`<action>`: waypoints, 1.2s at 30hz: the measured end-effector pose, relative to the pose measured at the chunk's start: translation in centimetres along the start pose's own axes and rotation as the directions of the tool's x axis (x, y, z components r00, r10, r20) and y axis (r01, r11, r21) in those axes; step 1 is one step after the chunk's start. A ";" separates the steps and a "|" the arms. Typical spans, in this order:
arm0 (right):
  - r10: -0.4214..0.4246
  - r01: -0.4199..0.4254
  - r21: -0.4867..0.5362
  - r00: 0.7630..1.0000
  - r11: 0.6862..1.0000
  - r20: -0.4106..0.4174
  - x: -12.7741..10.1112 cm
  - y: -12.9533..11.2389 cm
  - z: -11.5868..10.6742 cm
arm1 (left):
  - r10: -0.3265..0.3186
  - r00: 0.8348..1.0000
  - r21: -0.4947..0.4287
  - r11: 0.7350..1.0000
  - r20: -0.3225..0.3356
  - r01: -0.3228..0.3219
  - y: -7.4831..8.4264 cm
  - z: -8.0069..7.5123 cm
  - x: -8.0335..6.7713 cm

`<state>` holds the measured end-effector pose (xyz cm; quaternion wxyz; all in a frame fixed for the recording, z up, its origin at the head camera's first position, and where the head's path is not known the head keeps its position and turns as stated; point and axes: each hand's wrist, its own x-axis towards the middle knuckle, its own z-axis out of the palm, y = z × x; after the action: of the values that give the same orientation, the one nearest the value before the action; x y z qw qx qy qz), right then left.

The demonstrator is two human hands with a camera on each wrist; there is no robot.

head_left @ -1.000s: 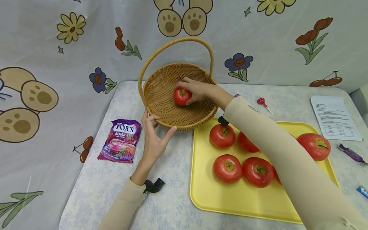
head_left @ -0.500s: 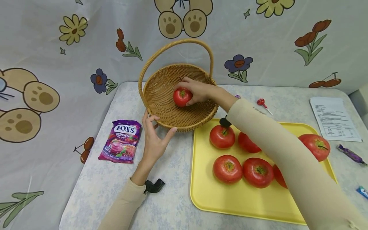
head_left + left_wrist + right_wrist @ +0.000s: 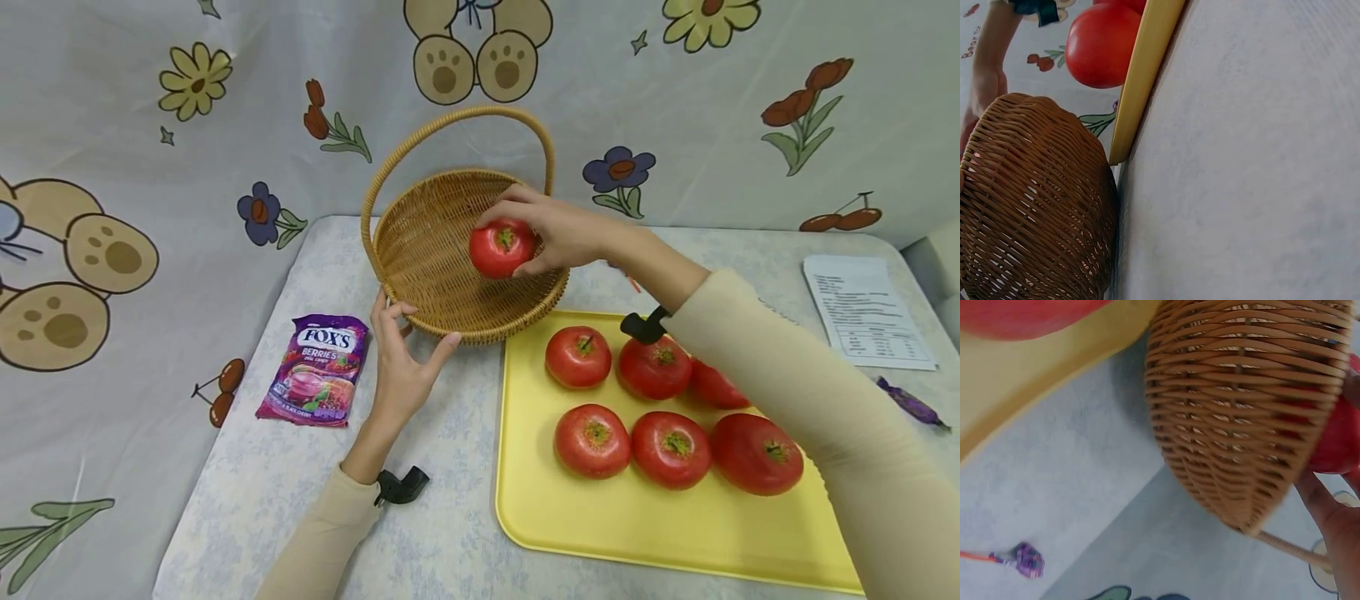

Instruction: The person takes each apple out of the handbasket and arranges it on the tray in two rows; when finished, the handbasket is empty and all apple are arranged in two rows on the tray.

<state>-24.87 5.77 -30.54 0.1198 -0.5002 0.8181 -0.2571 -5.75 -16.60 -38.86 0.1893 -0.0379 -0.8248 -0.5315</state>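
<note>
A wicker basket [image 3: 450, 283] with a tall hoop handle stands against the back cloth, and no fruit shows inside beyond the one in my right hand. My right hand [image 3: 558, 229] grips a red apple [image 3: 498, 250] at the basket's right side, near the rim; part of that apple also shows past the weave in the right wrist view. At the front left of the basket, my left hand [image 3: 405, 367] holds the rim, fingertips over the edge and thumb along the outside. Several red apples [image 3: 592, 442] lie in two rows on a yellow tray [image 3: 600, 525].
Left of the basket lies a purple candy bag [image 3: 318, 367]. A printed sheet [image 3: 866, 312] and a purple wrapped sweet [image 3: 911, 404] are at the far right. Behind the tray lies a purple lollipop [image 3: 1027, 559] on an orange stick, partly hidden by my right arm in the head view.
My right hand has moved up and to the right with the apple, from inside the basket toward its right rim. My left hand and the basket have stayed put.
</note>
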 end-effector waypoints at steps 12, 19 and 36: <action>-0.009 0.004 -0.042 0.995 0.999 -0.102 -8.8 -1.3 -1.9 | 0.000 1.000 -0.002 1.000 0.002 0.000 0.2 0.0 -0.1; 0.049 -0.059 -0.072 0.991 0.996 -0.127 -12.9 -1.9 -2.3 | 0.001 1.000 0.009 1.000 -0.004 -0.001 0.3 0.0 -0.1; 0.309 -0.338 -0.090 0.921 0.937 -0.239 -24.7 -3.0 0.1 | -0.002 1.000 -0.004 1.000 0.006 0.002 0.2 -0.2 -0.1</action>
<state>-10.90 26.35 -30.50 0.0364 -0.3329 0.9127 -0.2340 -5.59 -16.72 -38.66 0.1862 -0.0392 -0.8243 -0.5332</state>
